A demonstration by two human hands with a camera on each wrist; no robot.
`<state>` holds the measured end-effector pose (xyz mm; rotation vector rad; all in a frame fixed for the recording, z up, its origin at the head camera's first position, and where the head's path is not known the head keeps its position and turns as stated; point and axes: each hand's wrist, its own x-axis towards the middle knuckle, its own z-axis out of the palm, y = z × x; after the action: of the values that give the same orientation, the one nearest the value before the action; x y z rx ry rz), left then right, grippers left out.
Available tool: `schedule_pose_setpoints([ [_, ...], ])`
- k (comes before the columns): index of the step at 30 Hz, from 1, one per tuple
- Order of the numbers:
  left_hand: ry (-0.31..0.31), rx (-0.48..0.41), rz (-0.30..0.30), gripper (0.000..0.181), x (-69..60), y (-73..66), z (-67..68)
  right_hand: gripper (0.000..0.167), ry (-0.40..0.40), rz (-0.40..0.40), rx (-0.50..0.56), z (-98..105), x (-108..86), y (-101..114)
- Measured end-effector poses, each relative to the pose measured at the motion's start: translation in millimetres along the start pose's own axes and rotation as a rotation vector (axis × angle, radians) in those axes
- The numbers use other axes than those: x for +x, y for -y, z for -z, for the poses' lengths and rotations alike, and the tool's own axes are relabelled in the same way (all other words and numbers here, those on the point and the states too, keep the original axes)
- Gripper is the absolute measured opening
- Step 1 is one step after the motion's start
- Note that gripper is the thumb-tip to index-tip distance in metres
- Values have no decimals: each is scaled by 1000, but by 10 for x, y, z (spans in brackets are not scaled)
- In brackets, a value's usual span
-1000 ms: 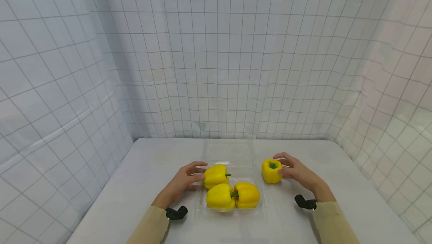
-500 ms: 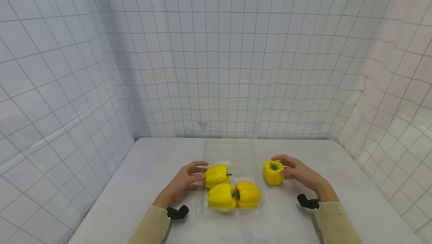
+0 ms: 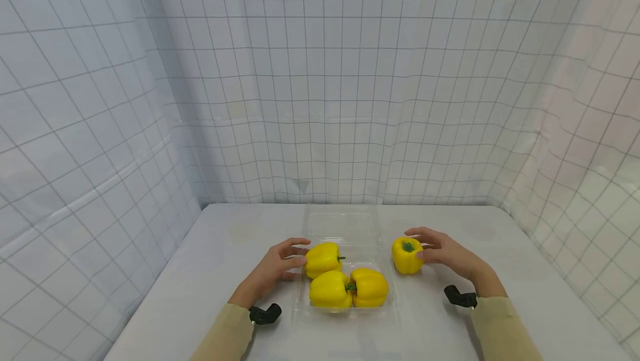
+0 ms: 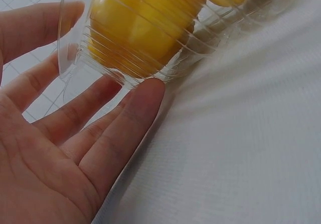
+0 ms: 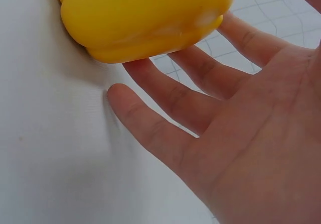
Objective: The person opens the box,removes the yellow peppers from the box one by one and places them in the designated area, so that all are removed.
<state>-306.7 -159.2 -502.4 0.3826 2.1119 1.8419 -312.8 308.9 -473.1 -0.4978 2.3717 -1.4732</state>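
A yellow bell pepper stands on the table right of a clear plastic clamshell box, its green stem up. Beside that pepper is my right hand, its thumb in front and forefinger behind. In the right wrist view, some nearly straight fingers reach the pepper's side; the little finger stays apart. Inside the box lie three more yellow bell peppers, on their sides. My left hand rests at the box's left wall, fingers loosely spread. In the left wrist view, its fingertips lie against the ribbed plastic.
Behind the peppers, the box's clear lid lies folded back on the white table. Grid-patterned white curtains hang along the back and both sides. A small black camera sits on the right wrist, another on the left.
The pepper on the table has shifted slightly toward me, and the right hand has moved slightly with it. The left hand and the boxed peppers keep their places.
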Motion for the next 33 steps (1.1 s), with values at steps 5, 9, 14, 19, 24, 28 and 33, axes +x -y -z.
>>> schedule_pose_setpoints([
  [5,-1,-1,2,60,2,2,2,57,4,35,-23,13,-18,38],
  [9,0,4,-1,62,3,10,4,55,1,62,-50,17,-33,93],
  [14,-1,13,0,62,6,17,4,51,-24,79,-82,23,-45,174],
  [19,-3,6,1,60,4,-2,4,48,-59,110,-111,46,-70,242],
  [24,1,4,0,61,1,-8,6,45,-104,155,-147,71,-86,283],
  [28,1,2,0,60,3,-6,8,45,-135,167,-151,77,-89,316],
  [33,9,-13,-6,60,5,6,12,46,-156,178,-150,69,-104,396],
])
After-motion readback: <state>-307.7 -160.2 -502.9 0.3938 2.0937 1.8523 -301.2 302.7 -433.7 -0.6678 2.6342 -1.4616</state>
